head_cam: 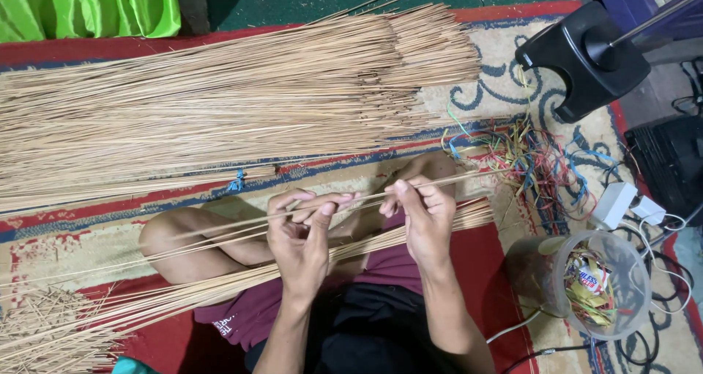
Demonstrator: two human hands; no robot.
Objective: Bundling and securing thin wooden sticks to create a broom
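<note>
1. The left hand (302,231) is pinching a few thin sticks (220,231) between thumb and curled fingers, above the lap.
2. The right hand (423,213) is gripping the same sticks further along, fingers closed around them.
3. A smaller bundle of sticks (183,293) is lying across the crossed legs.
4. A big pile of sticks (220,103) is resting on the patterned rug (505,52), near a tangle of coloured strings (542,162) and a clear plastic tub (608,286).
</note>
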